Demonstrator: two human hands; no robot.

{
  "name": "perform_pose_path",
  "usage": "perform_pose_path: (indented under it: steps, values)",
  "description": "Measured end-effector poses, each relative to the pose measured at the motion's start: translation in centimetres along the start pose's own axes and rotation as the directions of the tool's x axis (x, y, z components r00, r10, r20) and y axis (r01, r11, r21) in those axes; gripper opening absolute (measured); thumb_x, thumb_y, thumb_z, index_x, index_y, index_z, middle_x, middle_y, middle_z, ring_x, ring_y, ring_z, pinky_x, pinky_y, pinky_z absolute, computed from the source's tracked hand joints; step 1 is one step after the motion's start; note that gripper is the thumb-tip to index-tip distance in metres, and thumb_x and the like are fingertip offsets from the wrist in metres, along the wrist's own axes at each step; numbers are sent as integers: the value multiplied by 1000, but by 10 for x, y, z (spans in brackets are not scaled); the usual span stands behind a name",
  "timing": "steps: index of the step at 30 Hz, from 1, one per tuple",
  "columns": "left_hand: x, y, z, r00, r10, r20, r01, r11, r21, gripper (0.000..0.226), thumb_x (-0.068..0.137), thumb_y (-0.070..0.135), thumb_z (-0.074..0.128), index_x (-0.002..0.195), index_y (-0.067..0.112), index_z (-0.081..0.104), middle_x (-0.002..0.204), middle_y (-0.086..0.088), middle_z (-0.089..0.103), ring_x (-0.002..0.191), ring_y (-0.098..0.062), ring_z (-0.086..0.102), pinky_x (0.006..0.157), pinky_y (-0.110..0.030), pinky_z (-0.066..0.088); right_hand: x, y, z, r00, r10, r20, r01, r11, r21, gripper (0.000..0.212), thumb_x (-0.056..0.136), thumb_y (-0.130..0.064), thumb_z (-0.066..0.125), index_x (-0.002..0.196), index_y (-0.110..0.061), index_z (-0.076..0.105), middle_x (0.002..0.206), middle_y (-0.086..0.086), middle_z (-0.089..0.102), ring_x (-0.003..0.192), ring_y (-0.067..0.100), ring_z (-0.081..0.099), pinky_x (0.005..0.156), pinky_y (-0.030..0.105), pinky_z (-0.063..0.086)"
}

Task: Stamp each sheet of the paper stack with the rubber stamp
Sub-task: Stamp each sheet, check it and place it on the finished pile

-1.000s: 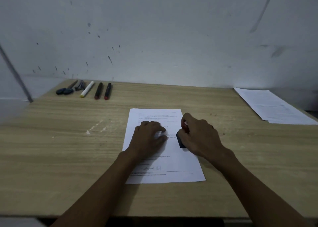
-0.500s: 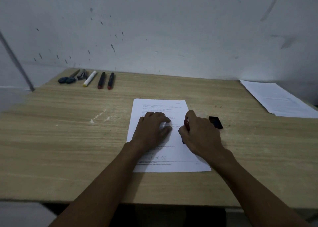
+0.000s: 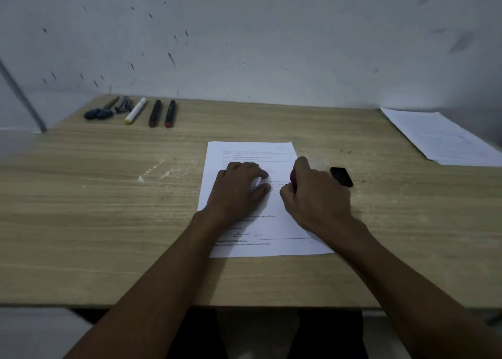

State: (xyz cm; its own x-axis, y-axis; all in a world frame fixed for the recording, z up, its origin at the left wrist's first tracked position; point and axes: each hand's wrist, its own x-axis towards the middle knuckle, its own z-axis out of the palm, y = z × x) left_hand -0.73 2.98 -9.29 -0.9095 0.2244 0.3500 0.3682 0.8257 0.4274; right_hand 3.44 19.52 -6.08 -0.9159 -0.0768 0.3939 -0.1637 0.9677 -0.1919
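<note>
The sheet [image 3: 252, 152] lies on the counter [image 3: 108, 209], in front of me; my left hand [image 3: 239, 187] rests on the sheet; my right hand [image 3: 317, 195] is over the sheet's right edge, gripping the stamp [image 3: 294, 178]; the cap [image 3: 341, 176] lies just right of the sheet; the paper stack [image 3: 440, 138] sits far right of the sheet; the pens [image 3: 160, 113] lie behind the sheet, to its left.

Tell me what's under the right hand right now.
The right hand grips a red stamp, only a sliver showing, over the sheet. The stamp's face and any mark beneath are covered. The left hand presses the sheet flat.
</note>
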Motion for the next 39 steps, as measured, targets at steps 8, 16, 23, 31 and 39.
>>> perform_pose_path:
  steps: [8,16,23,31,39]
  values:
    - [-2,2,0,1000,-11,13,11,1000,4,29,91,40,57,116,28,64,130,10,59,124,-20,45,97,-37,34,-2,-1,-2,1000,8,13,-8,1000,-14,14,91,-34,43,94,-22,36,75,0,57,69,26,58,56,31,31]
    - [0,6,-4,999,-27,46,25,999,30,27,92,41,54,115,29,62,127,11,60,122,-19,46,96,-37,35,3,-1,-8,998,7,63,-6,1000,-24,15,92,-35,42,93,-21,37,76,1,58,70,26,58,57,31,33]
    - [7,11,-11,990,-69,127,66,997,30,27,91,38,59,115,27,62,128,6,59,123,-22,46,100,-41,39,9,12,-30,982,48,181,-83,978,193,14,90,-33,51,94,-21,46,84,0,60,77,23,57,65,34,43]
    - [18,21,-11,999,-9,37,12,998,-63,39,87,38,62,123,22,60,135,1,55,130,-25,43,105,-45,37,23,71,-43,957,288,37,-274,857,436,12,83,-31,63,95,-31,60,103,-3,67,96,21,62,81,36,50]
    - [26,35,-11,997,32,-66,-42,986,-162,31,88,28,66,117,17,64,128,-1,59,123,-20,47,101,-31,35,30,111,-48,905,423,45,-410,839,359,32,83,-31,63,115,-35,63,120,0,63,110,24,59,92,39,49]
